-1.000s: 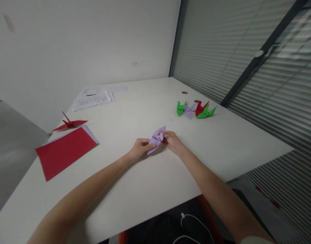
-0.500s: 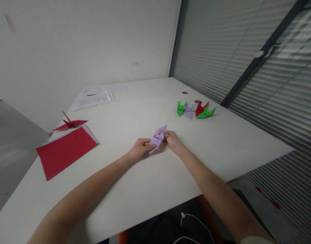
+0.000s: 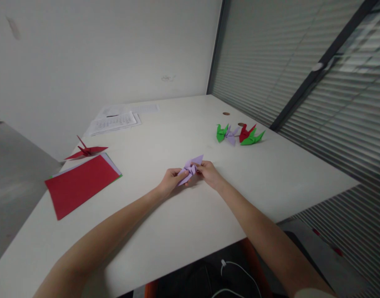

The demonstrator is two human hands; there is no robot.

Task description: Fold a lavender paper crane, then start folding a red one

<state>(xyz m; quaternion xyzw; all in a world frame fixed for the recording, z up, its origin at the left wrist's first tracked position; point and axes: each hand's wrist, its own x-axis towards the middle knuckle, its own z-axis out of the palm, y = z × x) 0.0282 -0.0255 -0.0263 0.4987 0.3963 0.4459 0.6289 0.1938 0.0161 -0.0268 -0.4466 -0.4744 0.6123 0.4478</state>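
A light purple origami crane (image 3: 191, 169) is held between my two hands, just above the table's near middle. My left hand (image 3: 172, 180) grips its left wing, the thumb lying on top of the paper. On the other side, the fingers of my right hand (image 3: 209, 171) pinch the crane's right part close to its folded middle. Some fingertips of both hands are hidden behind the paper.
Several finished cranes, among them a green crane (image 3: 221, 133) and a red crane (image 3: 246, 131), stand at the right rear. On the left lie a red paper sheet (image 3: 84, 186) over other sheets and a red crane (image 3: 88, 151). Printed papers (image 3: 115, 121) lie behind.
The purple crane has turned and tilted a little, its left wing now lying flatter and further left. Both hands keep hold of it and have barely shifted.
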